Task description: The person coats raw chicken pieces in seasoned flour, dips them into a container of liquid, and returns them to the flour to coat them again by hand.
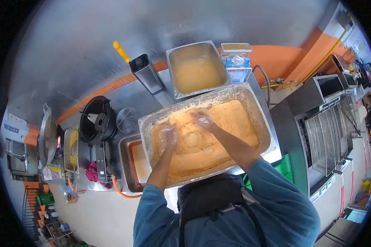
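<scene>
A large, deep metal pan (257, 96) holds a thick bed of pale orange breading flour (231, 119). Both my hands wear clear plastic gloves and are down in this flour. My left hand (168, 136) is on the left side of the pan, its fingers loosely stretched out against the powder. Farther in, near the middle of the far side, my right hand (202, 118) touches the flour with its fingers apart. A rounded, flour-covered mound (191, 140) lies between and just below the hands; what it is, if more than flour, I cannot tell. The fingertips are partly hidden.
Behind the pan stands a second metal pan (198, 74) of yellowish contents, beside a blue-and-white box (238, 72). A metal holder (148, 76) carries a yellow-handled tool (120, 51). Left are a wire strainer (127, 120) and a black burner (97, 119); right, fryer baskets (327, 127).
</scene>
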A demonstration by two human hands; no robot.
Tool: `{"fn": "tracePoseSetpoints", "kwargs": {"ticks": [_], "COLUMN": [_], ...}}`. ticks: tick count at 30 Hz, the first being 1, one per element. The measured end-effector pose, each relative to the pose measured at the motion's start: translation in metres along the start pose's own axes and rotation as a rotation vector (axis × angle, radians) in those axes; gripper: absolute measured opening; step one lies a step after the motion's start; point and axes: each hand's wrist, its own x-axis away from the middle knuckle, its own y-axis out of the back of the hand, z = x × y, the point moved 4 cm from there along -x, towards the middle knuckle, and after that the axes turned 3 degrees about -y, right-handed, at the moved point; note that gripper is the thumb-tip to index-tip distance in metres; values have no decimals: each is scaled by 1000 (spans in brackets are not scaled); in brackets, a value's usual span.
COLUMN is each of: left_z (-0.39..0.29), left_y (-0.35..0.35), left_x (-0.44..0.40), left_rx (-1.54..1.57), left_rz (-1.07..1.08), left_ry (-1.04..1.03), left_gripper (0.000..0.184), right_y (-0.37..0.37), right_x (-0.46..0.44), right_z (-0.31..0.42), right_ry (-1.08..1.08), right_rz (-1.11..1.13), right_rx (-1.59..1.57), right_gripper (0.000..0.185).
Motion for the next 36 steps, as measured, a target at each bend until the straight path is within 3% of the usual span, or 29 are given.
{"fn": "tracePoseSetpoints", "kwargs": {"ticks": [2, 5, 7, 10, 12, 16, 19, 21, 22, 24, 26, 29, 32, 34, 36], "left_z": [-12, -28, -2, 31, 26, -37, -10, 32, 48, 60, 22, -45, -61, -56, -37], "left_y": [13, 36, 20, 10, 1, 33, 19, 0, 0, -4, 12, 42, 41, 55, 58], "left_x": [6, 14, 8, 1, 10, 48, 38, 25, 24, 31, 68, 107, 100, 93, 87], "left_rx": [291, 645, 768, 429, 338, 607, 869, 780, 568, 452, 714, 1338, 1208, 1152, 841], "left_rz": [107, 417, 476, 420, 436, 562, 558, 562, 566, 577, 598, 611, 532, 527, 585], "left_ry": [55, 53, -4, -233, -257, 106, 149, 124, 124, 126, 174, 376, 371, 189, 47], "left_gripper": [37, 38, 42, 46, 48, 55, 60, 61, 61, 60, 58, 56, 51, 48, 46], "right_y": [-20, -32, -30, -38, -41, -54, -69, -60, -51, -32, -21, -21, -56, -68, -66], "right_x": [10, 23, 35, 61, 72, 68, 83, 96, 105, 122, 116, 84, 79, 91, 113], "right_z": [9, 27, 41, 66, 61, 31, 61, 88, 89, 83, 41, -24, -1, 19, 38], "right_ry": [62, -131, -206, -415, -451, -282, -402, -545, -543, -456, -351, -157, -41, -243, -456], "right_rz": [173, 214, 259, 198, 152, 63, -14, 79, 138, 209, 232, 239, 347, 280, 219], "right_rx": [290, 251, 363, 610, 637, 289, 345, 516, 615, 815, 778, 297, 195, 255, 323], "right_gripper": [46, 46, 47, 49, 50, 52, 53, 55, 56, 58, 56, 53, 52, 51, 51]}}
